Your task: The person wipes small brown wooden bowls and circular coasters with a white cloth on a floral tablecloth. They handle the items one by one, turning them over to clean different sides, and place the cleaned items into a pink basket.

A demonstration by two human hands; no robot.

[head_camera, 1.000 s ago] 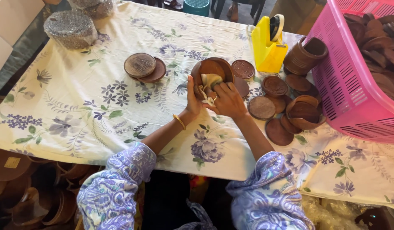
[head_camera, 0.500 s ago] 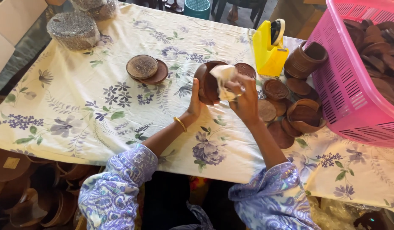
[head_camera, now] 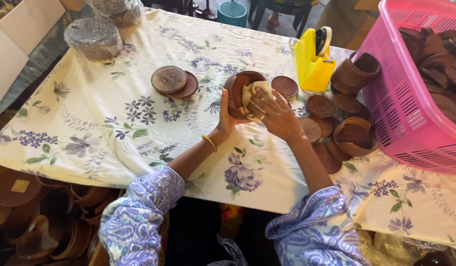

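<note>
Wooden bowl, likely light and rigid, tilts in the left hand's rim grip while the right hand presses a cloth inside.

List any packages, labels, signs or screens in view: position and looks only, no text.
No signs or screens.
Wrapped bundle: far left of the table, round, silvery mesh wrap.
Second bundle: behind it at the far edge, same wrap.
Cardboard box: off the table's left corner, pale flaps open.
Label: small yellow square on a brown wooden piece below the table's left edge.
</note>
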